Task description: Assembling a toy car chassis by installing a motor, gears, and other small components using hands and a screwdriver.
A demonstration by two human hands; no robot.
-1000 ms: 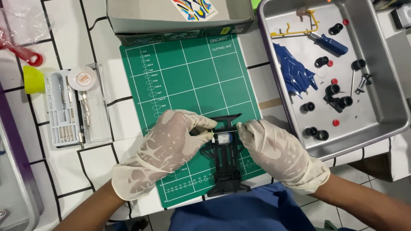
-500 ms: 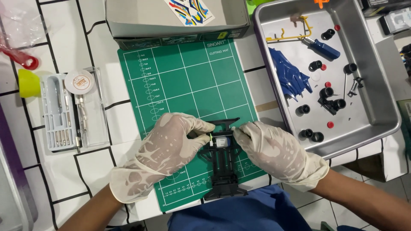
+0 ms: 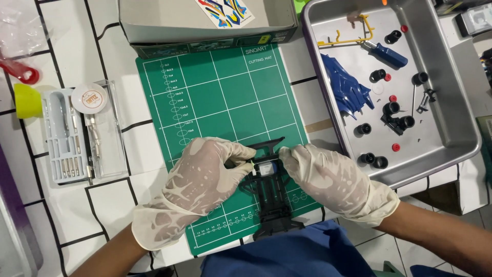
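Seating a small silver motor [image 3: 265, 168] into the black toy-car chassis [image 3: 270, 197], which lies lengthwise on the near part of the green cutting mat [image 3: 225, 97], close to the table edge. Left hand [image 3: 197, 182] gloved, fingers curled and pinching at the motor's left end; right hand [image 3: 330, 179] likewise gloved, fingertips closed on its right end — both grasping, neither released. Best done, judging by the layout, with even pressure from both sides and the chassis kept flat on the mat so the motor drops square rather than cocked. Worth easing off if it binds — thin plastic tabs look likely to snap. Well apart to the right, a metal tray [image 3: 461, 128] with blue body shell [image 3: 346, 87], black wheels, a blue-handled screwdriver [image 3: 385, 54]. To the left, a clear case of tool bits [image 3: 82, 136]. Beyond the mat, a cardboard box [image 3: 205, 23].
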